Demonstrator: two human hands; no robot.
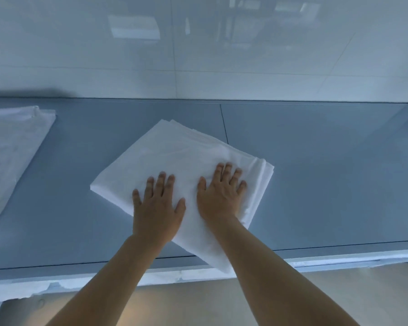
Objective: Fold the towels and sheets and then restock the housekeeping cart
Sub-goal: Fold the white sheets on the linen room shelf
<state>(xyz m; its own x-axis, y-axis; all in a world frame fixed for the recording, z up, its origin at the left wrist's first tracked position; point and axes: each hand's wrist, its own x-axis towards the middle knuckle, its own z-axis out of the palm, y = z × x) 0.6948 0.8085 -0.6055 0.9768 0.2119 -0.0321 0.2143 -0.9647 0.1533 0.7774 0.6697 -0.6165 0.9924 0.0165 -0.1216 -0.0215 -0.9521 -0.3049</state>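
Note:
A white folded sheet (174,156) lies at an angle on the grey table (316,175), its near corner hanging over the front edge. Several stacked layers show along its far and right edges. My left hand (157,208) presses flat on the sheet's near left part, fingers straight and spread. My right hand (219,191) lies flat beside it on the sheet's right part, fingers straight. Neither hand holds anything.
A second white folded cloth (12,147) lies on the table's far left, partly out of view. A glossy white wall (198,55) rises behind the table. White cloth (21,288) hangs below the table's front edge; pale floor shows beneath.

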